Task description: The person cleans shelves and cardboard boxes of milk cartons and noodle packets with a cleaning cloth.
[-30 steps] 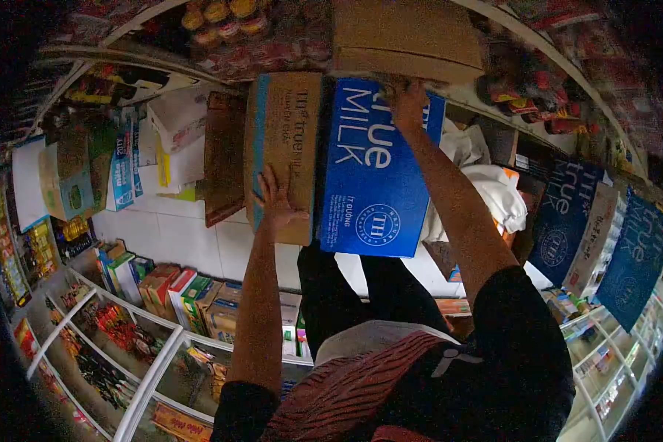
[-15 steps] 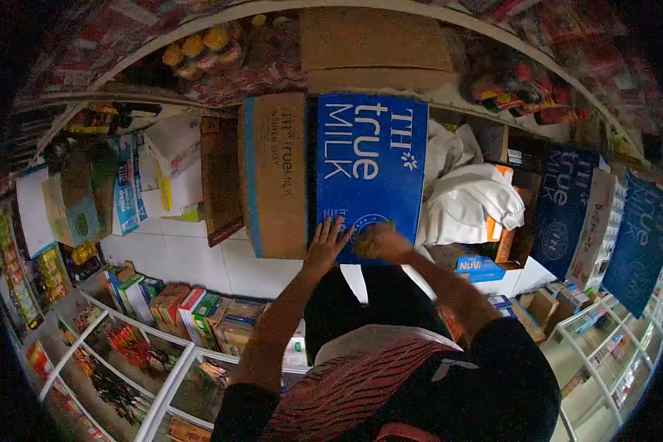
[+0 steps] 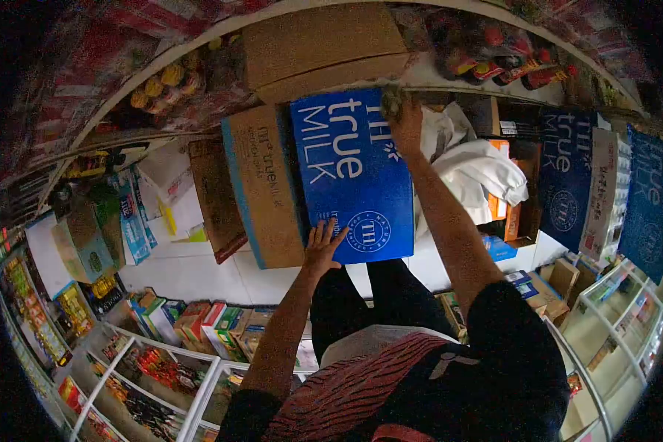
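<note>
A blue milk carton box [image 3: 353,199] printed "TH true MILK" lies in front of me. My left hand [image 3: 323,247] rests on its near left corner, fingers spread flat. At the far right corner of the box, my right hand [image 3: 407,132] is closed around a crumpled greenish-brown cloth [image 3: 393,103], partly hidden by the fingers. A brown cardboard box [image 3: 261,184] with a blue edge stands against the left side of the blue box.
A brown carton [image 3: 324,48] sits beyond, by a shelf. White bags [image 3: 482,184] lie on the right, with further blue milk boxes [image 3: 563,177] past them. Glass-topped display cases [image 3: 136,376] and a row of small boxes [image 3: 206,320] line the near side.
My right hand has swept with the cloth from the near part of the blue box to its far right corner. The left hand stays on the near left corner.
</note>
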`<state>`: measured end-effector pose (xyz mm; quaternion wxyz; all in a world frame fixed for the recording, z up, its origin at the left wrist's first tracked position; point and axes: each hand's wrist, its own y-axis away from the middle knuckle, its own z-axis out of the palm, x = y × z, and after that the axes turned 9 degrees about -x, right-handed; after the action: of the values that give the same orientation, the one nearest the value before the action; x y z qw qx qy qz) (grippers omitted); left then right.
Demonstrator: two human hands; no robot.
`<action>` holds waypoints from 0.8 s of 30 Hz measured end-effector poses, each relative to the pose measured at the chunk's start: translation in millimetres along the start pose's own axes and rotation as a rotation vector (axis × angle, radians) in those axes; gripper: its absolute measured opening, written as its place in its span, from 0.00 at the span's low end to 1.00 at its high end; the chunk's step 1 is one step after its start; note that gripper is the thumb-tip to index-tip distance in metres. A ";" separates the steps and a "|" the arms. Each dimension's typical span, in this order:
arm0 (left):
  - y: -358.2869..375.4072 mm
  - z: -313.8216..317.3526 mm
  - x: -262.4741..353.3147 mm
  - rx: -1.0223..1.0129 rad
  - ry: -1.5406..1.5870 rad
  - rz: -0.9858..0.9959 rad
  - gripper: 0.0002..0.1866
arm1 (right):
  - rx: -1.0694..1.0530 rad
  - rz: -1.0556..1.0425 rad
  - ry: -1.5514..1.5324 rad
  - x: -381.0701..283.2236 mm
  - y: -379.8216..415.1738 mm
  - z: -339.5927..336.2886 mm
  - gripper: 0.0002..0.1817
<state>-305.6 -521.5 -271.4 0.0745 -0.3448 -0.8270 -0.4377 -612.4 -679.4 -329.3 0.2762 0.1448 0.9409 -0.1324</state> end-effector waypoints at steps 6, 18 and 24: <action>-4.9 33.0 -14.4 0.200 -0.128 0.049 0.57 | -0.269 0.295 -0.595 33.4 147.3 -26.9 0.26; -1.9 17.2 -6.9 0.091 -0.027 0.025 0.61 | -0.330 0.579 -0.386 34.3 135.3 -24.6 0.22; 0.1 6.7 -4.6 0.035 0.004 0.016 0.61 | -0.170 0.144 -0.525 92.8 -17.4 59.0 0.30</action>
<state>-300.9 -518.6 -277.4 0.0856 -0.3493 -0.8317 -0.4230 -664.8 -696.4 -426.0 0.5303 0.1484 0.8321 -0.0660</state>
